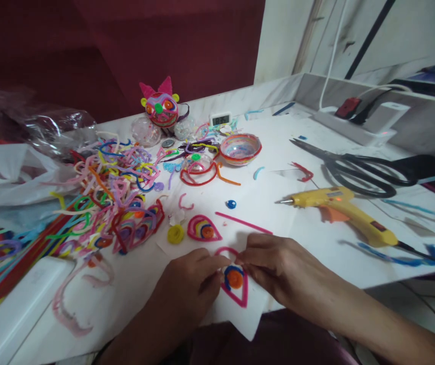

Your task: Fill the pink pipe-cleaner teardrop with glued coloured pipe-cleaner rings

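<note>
Close in front of me lies a teardrop-shaped pipe-cleaner eye (243, 300), with a pink outline, a blue arc and an orange coil inside, on a white paper sheet (249, 324). My left hand (198, 276) is at its left side, thumb and forefinger closed at the upper part. From the right, my right hand (272, 263) pinches at the same spot. Between the fingertips a short pale pipe cleaner (228, 263) shows above the blue arc; the fingers hide most of it. Just beyond sits a similar eye (204, 229) with pink, yellow and blue bands.
A yellow glue gun (339, 205) and black-handled scissors (354, 167) lie at the right. Pipe cleaners (118, 167) are heaped at the left. A decorated mask-like ball (160, 108), a bowl (240, 149) and a small clock (220, 119) stand behind; a power strip (354, 126) is back right.
</note>
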`<action>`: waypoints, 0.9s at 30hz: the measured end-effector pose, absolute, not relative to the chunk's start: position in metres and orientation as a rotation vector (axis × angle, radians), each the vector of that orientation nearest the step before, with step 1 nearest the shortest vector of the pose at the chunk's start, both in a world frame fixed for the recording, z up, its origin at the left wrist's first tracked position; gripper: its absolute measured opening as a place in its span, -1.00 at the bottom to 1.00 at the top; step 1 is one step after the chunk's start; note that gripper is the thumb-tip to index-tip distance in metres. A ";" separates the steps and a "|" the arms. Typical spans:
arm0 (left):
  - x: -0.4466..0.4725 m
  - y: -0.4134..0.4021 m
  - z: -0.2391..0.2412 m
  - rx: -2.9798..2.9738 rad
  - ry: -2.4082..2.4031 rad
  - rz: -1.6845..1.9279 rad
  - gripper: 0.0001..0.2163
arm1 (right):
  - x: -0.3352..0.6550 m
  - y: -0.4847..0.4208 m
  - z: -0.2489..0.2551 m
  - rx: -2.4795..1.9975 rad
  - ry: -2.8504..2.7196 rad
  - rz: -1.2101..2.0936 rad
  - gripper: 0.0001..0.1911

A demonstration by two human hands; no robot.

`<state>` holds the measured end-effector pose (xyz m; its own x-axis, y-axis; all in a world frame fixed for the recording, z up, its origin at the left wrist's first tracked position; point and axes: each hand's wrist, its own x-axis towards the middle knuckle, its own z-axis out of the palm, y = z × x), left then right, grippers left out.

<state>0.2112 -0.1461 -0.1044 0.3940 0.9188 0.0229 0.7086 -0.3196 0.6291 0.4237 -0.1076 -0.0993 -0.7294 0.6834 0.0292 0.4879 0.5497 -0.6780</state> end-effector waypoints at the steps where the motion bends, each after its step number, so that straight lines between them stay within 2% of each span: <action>1: 0.211 -0.146 -0.105 2.133 1.377 0.525 -0.76 | 0.424 -0.108 -0.100 -0.972 -2.495 0.964 -0.75; 12: 0.212 -0.145 -0.104 2.145 1.394 0.562 -0.74 | 0.419 -0.111 -0.098 -1.156 -2.428 0.915 -0.85; 27: 0.213 -0.146 -0.105 2.036 1.484 0.583 -0.75 | 0.402 -0.105 -0.095 -1.323 -2.499 0.789 -0.84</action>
